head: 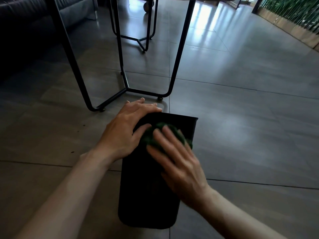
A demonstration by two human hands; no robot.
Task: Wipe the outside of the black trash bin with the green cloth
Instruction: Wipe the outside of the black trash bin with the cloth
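**Bin on its side, cloth pressed to its upper wall**

Black metal table legs [120,49] fill the upper middle of the frame, thin tubes bent into a low base frame with small feet that rests on the floor just beyond the bin's far end. A dark grey sofa [25,19] sits in the upper left, and a wooden planter with green reeds [293,19] runs along the upper right. The floor [241,109] is large grey tiles, smooth and glossy, with window light reflected in pale streaks; a few dark crumbs lie at the left.

The black trash bin [148,195] lies on its side at lower centre, a smooth, matte, rectangular tub with rounded corners at its near end and a thin lip at the far end. Which end is open cannot be told from here, nor can anything inside it.

The left hand [127,128] lies flat and spread over the bin's far left corner, fingers reaching past the edge, thumb on the upper wall. The right hand [176,161], slightly blurred, has its fingers splayed and pressed down on the green cloth [162,135], a bunched, nubby wad sitting on the bin's upper wall towards the far end, close beside the left thumb.
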